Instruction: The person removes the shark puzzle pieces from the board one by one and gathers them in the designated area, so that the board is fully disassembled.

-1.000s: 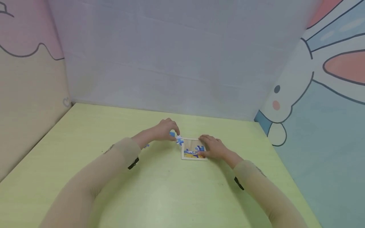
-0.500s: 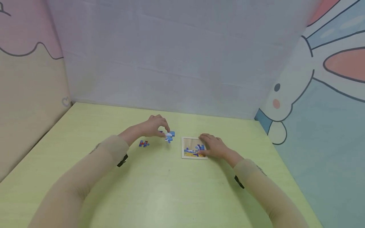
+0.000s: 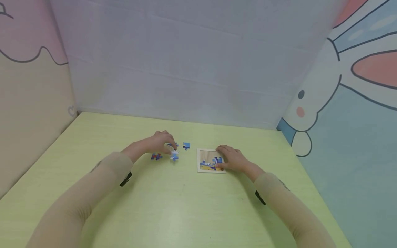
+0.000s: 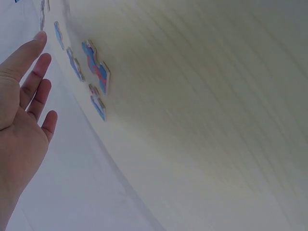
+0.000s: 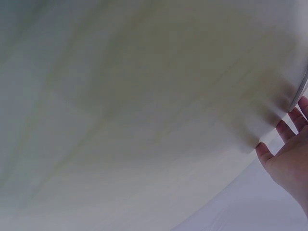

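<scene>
fingers and thumb of the left hand are bent and seem to pinch a white-and-blue piece. fingers of the right hand, rather straight, rest on the right side of the frame. inside it, fitted pieces cover the lower part; upper left is bare, so i judge the puzzle about half done. four loose pieces on the table remain, beside the left hand.

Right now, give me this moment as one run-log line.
left hand: pinches white-blue piece; right hand: rests on frame, right side; frame: partly filled; blue piece, red-blue piece: left of frame
</scene>
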`<state>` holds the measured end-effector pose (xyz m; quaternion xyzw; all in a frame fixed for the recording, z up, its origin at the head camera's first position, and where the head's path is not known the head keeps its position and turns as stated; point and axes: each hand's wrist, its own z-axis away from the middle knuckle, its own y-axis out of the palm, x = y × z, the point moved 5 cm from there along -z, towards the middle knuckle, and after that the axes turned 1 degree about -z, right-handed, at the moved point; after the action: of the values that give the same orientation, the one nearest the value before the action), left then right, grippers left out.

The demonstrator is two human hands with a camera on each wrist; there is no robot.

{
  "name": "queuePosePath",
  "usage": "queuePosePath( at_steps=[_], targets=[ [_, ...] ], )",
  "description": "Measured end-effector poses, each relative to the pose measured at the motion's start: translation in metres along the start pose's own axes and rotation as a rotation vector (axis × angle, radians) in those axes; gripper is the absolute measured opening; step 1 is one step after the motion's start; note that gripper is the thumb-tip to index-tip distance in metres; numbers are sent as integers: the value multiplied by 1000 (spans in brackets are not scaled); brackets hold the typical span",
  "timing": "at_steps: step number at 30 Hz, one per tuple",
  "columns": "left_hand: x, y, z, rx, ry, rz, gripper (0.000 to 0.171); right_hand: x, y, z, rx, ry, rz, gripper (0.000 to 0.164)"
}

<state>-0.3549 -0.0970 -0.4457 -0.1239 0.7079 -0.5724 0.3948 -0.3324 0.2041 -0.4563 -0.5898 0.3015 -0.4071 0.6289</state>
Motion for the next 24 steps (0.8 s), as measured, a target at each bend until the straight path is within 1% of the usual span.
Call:
queuePosePath(
  at_steps=[5,8,14,16,20,24],
  targets=[
    [8,8,2,17,-36,22,25,0,1,0,10,13,-6,81],
    [12,10,4,14,-49,6,25,1,1,-1,13,17,-13,81],
    [17,12,8,-12,-76,-31,22,3,0,-3,28,15,-26,82],
    [17,11,10,-18,-80,-31,22,4,-1,-4,38,19,-35,83],
    [15,9,12,-27,-80,-25,28,3,0,-6,49,21,-47,83],
    [13,7,9,-60,-67,-27,32,0,1,-6,56,20,-48,84]
  ],
)
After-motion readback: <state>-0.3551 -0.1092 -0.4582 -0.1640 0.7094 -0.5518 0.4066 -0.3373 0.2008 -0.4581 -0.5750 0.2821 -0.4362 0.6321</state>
